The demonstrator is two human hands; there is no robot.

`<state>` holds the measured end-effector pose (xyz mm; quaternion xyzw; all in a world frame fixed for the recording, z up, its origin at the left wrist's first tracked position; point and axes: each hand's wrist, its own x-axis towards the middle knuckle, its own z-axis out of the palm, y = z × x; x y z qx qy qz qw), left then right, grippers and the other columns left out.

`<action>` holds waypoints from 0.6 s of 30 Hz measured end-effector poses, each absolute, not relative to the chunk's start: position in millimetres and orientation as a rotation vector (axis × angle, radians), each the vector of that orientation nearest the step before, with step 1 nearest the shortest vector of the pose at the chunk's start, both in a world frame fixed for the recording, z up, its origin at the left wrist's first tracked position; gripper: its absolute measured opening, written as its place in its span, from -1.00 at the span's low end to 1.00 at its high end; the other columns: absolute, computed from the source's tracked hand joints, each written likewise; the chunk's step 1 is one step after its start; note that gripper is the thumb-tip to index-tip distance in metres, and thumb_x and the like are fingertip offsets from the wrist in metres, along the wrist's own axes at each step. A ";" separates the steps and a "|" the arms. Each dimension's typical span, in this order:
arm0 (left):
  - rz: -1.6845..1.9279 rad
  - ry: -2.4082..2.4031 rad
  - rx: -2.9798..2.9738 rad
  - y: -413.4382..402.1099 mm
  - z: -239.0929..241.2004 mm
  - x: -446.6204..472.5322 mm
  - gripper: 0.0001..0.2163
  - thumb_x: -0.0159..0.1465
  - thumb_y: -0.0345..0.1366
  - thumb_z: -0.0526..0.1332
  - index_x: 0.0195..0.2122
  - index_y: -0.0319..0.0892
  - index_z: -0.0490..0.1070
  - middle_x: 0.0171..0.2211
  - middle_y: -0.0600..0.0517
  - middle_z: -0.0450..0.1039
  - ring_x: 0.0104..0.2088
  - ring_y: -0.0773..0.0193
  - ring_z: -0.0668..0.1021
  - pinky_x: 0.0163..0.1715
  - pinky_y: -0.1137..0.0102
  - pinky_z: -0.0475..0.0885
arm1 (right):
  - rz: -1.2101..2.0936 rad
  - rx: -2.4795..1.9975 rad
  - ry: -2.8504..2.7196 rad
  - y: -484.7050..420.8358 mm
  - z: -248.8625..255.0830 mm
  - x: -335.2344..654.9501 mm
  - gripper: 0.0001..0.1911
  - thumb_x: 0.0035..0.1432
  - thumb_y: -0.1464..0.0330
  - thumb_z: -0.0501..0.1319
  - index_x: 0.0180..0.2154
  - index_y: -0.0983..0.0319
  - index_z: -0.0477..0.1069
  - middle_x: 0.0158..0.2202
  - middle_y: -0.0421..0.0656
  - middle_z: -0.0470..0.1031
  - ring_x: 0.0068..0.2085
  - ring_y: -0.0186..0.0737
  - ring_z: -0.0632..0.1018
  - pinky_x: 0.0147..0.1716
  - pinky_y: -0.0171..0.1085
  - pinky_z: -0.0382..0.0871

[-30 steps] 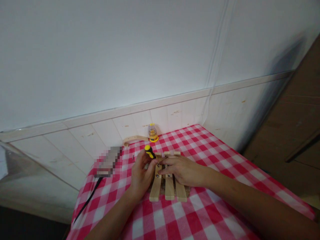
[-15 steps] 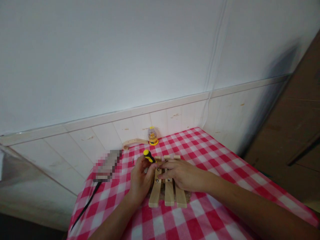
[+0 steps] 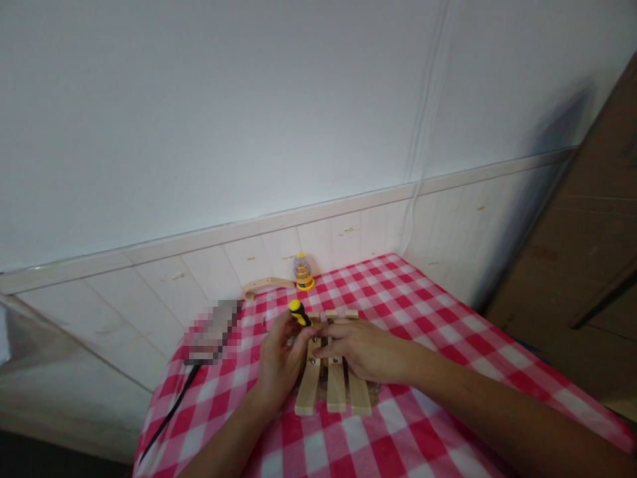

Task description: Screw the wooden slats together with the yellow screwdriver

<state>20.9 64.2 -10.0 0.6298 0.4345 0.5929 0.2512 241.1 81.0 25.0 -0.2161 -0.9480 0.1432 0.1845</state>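
My left hand (image 3: 279, 362) is wrapped round a yellow-and-black screwdriver (image 3: 299, 312), its handle sticking up above my fingers. The tip points down at a wooden slatted piece (image 3: 331, 385) made of three pale slats, lying on the red-and-white checked tablecloth (image 3: 423, 425). My right hand (image 3: 365, 348) lies across the slats, fingers pressed together near a screw by the screwdriver tip; whether they pinch anything is unclear.
A small clear jar with a yellow base (image 3: 302, 271) and a curved wooden part (image 3: 263, 287) stand at the table's back edge by the white panelled wall. A blurred-out device (image 3: 212, 332) with a black cable (image 3: 166, 415) sits at the left. A brown cabinet (image 3: 587, 252) stands right.
Both hands stay on the slats with the screwdriver; only the camera view has shifted slightly, so everything sits a little lower in the picture.
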 end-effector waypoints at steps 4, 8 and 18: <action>1.581 1.160 1.722 63.4 -5.7 21.9 -0.84 0.37 -0.25 0.37 -0.06 -0.12 0.57 -0.16 -0.05 0.73 -0.17 0.12 0.75 -0.15 0.32 0.65 | 0.406 -0.594 -2.673 79.7 28.1 240.7 -0.49 0.35 0.65 0.20 0.14 0.09 0.65 0.27 -0.08 0.59 0.29 -0.04 0.54 0.34 -0.04 0.34; 1.549 1.180 1.755 62.2 -1.2 21.8 -0.86 0.39 -0.25 0.34 -0.07 -0.13 0.60 -0.18 -0.03 0.73 -0.21 0.14 0.74 -0.20 0.35 0.62 | 0.377 -0.555 -2.687 81.2 26.8 240.3 -0.54 0.39 0.61 0.19 0.13 0.10 0.65 0.24 -0.06 0.60 0.33 -0.06 0.52 0.37 -0.03 0.33; 1.493 1.085 1.744 62.0 -5.8 20.0 -0.79 0.50 -0.15 0.24 -0.02 -0.15 0.57 -0.17 -0.08 0.69 -0.19 0.12 0.72 -0.18 0.34 0.62 | 0.365 -0.559 -2.704 81.7 27.1 239.9 -0.55 0.40 0.62 0.18 0.12 0.12 0.65 0.23 -0.06 0.60 0.32 -0.06 0.53 0.34 -0.07 0.38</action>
